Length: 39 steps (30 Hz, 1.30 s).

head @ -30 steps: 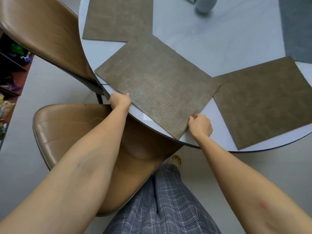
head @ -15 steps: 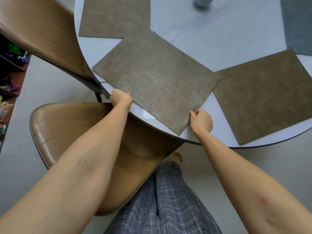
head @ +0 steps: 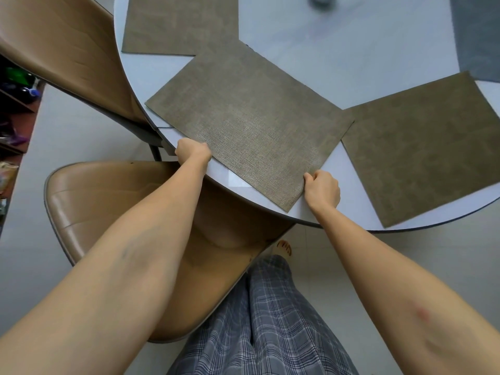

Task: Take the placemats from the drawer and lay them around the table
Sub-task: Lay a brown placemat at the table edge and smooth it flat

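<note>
Pretty clearly a home dining area. Round white table (head: 338,50) set with woven brown placemats (head: 243,115), two tan leather-look dining chairs (head: 113,201) pushed up to it, and pale floor tiles (head: 67,136). At the far left is what might be a cluttered shelf (head: 16,104), too blurry to say. Plaid pyjama-style trousers (head: 265,320) and a bare foot (head: 284,247) too.

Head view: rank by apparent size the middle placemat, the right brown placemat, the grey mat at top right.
1. middle placemat, held by both hands, fully visible.
2. right brown placemat, close behind; edge cropped, so the ranking is unsure.
3. grey mat, mostly out of frame.
</note>
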Tool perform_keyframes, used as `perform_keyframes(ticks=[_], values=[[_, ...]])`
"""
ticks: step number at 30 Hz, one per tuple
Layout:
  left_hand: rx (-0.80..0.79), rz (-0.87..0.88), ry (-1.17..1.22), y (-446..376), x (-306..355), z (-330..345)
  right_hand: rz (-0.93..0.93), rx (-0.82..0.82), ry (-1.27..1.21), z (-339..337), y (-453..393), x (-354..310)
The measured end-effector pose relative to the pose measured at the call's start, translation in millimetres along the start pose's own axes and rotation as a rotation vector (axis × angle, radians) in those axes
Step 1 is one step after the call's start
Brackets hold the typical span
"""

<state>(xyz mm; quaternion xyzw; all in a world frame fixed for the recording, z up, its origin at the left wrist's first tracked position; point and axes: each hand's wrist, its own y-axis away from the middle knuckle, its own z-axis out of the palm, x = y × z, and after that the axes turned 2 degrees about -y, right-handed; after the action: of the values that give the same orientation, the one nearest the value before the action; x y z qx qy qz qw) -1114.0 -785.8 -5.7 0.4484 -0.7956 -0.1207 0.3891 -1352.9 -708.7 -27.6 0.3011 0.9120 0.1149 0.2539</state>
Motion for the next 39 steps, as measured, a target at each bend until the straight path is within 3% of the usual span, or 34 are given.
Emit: perform_keyframes(ticks=[13, 15, 17, 19, 21, 25, 28, 39], values=[[0.051, 0.076, -0.085, 16, -1, -6, -0.025, -0.007, 0.003, -5, -3, 5], [0.15, 0.301, -0.181, 21, -13, -6, -0.087, 0.065, 0.033, -12, -1, 10], [0.213, 0.645, -0.326, 19, -26, 0, -0.194, 0.158, 0.072, -16, 1, 9], [0.132, 0.85, -0.461, 10, -30, 11, -0.346, 0.198, 0.042, -12, 0, -5], [0.009, 0.916, -0.604, 1, -27, 27, -0.503, 0.179, 0.002, 3, -8, -27], [-0.06, 0.921, -0.84, -16, -35, 48, -0.642, 0.031, 0.189, 52, -18, -71], [-0.072, 0.892, -0.882, -18, -34, 47, -0.665, 0.038, 0.312, 76, -21, -75], [-0.191, 0.777, -0.911, 0, -10, 38, -0.55, -0.057, 0.405, 18, 14, 42]])
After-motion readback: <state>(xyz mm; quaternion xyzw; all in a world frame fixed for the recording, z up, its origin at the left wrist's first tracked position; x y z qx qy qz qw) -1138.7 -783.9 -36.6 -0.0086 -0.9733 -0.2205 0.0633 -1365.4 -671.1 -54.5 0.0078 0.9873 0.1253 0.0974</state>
